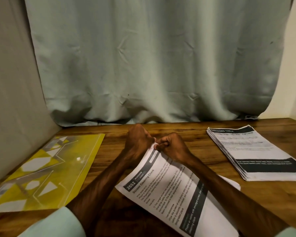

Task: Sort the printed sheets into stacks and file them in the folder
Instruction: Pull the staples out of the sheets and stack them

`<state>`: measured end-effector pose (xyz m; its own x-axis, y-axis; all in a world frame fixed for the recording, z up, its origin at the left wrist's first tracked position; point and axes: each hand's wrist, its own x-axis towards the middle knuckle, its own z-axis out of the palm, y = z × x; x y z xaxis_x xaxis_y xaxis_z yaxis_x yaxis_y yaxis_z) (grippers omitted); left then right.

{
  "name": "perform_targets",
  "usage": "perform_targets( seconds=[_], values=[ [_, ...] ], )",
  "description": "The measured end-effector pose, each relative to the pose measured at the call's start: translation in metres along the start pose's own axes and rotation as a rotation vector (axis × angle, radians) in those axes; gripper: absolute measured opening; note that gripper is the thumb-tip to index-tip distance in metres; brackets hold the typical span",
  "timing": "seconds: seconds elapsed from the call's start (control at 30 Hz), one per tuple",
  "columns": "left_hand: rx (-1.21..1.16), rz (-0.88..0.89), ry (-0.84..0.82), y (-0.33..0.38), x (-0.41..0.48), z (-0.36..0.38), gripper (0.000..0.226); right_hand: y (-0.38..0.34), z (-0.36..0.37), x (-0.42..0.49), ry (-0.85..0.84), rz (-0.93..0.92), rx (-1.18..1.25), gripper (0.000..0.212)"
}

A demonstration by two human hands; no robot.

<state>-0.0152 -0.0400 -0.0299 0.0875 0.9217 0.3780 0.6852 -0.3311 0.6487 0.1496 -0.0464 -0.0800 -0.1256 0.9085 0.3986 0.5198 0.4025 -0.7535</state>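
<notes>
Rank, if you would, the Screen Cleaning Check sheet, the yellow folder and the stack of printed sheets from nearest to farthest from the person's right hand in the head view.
Measured from the right hand:
1. Screen Cleaning Check sheet: in the middle, pinched by this hand at its far edge.
2. Stack of printed sheets: off to the right.
3. Yellow folder: far left, beyond the left hand.
</notes>
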Motion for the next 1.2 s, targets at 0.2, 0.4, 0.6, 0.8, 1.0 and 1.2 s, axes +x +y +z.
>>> perform_targets(
  seconds=[0.2, 0.4, 0.6, 0.8, 1.0, 1.2],
  values=[
    [0.003, 0.06, 0.015, -0.006, 0.0, 0.004, 0.018, -0.002, -0.002, 0.002, -0.003, -0.02, 0.052, 0.016],
    [-0.026, 0.225, -0.031, -0.018, -0.01, 0.002, 0.015, -0.004, -0.014, -0.002, -0.031, 0.06, 0.171, 0.013],
    [-0.396, 0.032, -0.228, -0.037, -0.02, 0.005, 0.008, -0.003, -0.024, -0.004, -0.026, 0.143, 0.254, 0.018],
    [-0.447, 0.058, -0.219, -0.049, -0.017, 0.013, 0.01, 0.008, -0.057, 0.005, 0.13, 0.175, 0.157, 0.011],
    [-0.423, 0.101, -0.219, -0.061, -0.022, 0.014, 0.011, 0.03, -0.081, -0.01, -0.131, 0.255, -0.263, 0.022],
    [-0.352, 0.142, -0.199, -0.064, -0.025, 0.017, 0.012, 0.04, -0.062, 0.002, -0.256, 0.165, -0.581, 0.023]
  ],
)
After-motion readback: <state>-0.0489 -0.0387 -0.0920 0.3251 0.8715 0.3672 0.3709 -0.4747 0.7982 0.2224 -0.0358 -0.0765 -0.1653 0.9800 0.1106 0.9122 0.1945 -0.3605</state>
